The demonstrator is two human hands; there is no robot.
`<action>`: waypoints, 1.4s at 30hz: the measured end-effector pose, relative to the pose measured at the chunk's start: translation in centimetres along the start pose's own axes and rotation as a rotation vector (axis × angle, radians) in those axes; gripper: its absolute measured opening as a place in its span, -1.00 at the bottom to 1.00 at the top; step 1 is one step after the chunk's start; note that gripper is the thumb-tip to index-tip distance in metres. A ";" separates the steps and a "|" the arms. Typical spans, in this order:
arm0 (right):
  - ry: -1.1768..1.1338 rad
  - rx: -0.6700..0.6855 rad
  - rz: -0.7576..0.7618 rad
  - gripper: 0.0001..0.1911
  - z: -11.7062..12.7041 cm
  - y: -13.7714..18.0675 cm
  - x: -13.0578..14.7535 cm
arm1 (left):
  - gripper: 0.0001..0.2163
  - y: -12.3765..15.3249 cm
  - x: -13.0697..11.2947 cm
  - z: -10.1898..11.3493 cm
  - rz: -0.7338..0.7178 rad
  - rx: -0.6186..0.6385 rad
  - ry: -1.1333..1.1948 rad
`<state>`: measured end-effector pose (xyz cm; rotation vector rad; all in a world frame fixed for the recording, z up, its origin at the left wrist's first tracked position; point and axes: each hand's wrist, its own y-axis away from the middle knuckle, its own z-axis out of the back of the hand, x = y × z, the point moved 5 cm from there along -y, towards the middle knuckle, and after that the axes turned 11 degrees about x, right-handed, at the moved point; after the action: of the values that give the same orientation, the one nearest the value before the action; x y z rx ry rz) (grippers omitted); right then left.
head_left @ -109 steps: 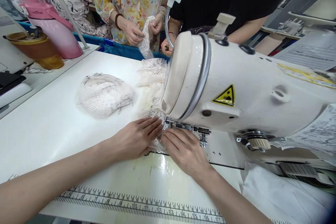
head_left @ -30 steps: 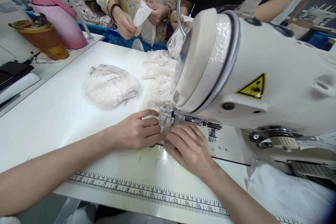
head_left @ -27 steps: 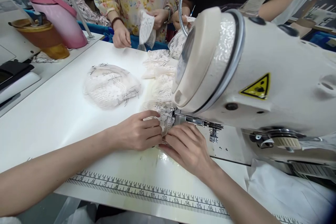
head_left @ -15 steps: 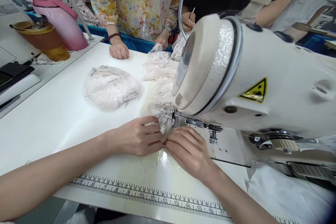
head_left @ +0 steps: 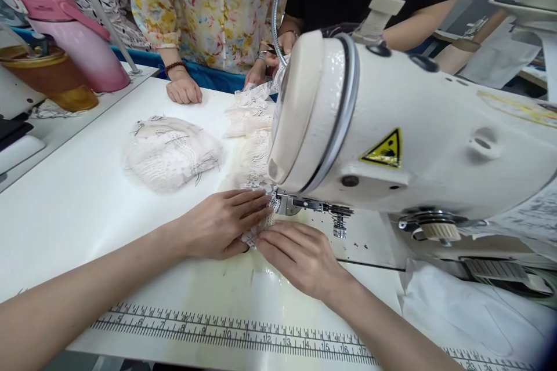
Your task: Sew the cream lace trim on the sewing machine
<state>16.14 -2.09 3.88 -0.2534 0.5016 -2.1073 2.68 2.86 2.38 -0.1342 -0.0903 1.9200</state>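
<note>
Gathered white lace strip (head_left: 253,153) at the left end of a cream metal sewing machine (head_left: 322,122).
The bare left hand (head_left: 220,223) lies flat on it, fingers extended; the bare right hand (head_left: 300,255) pinches its near edge.

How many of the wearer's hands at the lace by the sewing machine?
2: left hand laid over the lace, right hand with fingertips at its near end. Neither is hidden.

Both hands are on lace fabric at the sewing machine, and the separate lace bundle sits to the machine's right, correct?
No, the head view shows the separate lace bundle left of the sewing machine. The left hand and right hand are on the lace fabric.
</note>
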 end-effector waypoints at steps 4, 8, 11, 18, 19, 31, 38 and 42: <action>0.031 -0.004 0.009 -0.83 0.0 -0.1 0.1 | -0.53 -0.1 0.3 0.1 -0.013 0.014 -0.007; 0.030 -0.009 0.007 -0.84 0.0 0.0 0.1 | -0.53 -0.2 0.2 0.2 -0.005 0.019 -0.018; 0.033 -0.011 0.000 -0.84 -0.1 0.2 0.1 | -0.53 -0.2 0.0 0.3 0.002 0.013 -0.025; 0.022 -0.009 -0.011 -0.82 0.1 0.3 -0.2 | -0.55 -0.4 -0.2 0.2 0.026 -0.024 -0.062; 0.022 -0.006 -0.013 -0.82 0.1 0.3 -0.2 | -0.55 -0.4 -0.2 0.2 0.030 -0.026 -0.069; 0.055 0.065 -0.085 -0.77 -0.1 1.2 -1.2 | -0.56 -0.8 -0.8 0.0 0.092 -0.035 -0.164; 0.078 0.112 -0.113 -0.75 0.0 1.4 -1.6 | -0.57 -0.9 -0.8 -0.1 0.117 -0.055 -0.163; 0.081 0.117 -0.135 -0.76 0.1 1.5 -1.8 | -0.57 -0.9 -0.8 0.0 0.121 -0.058 -0.173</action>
<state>18.26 -1.35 3.31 -0.1383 0.4161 -2.2766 3.84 2.41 2.52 -0.0120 -0.2593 2.0476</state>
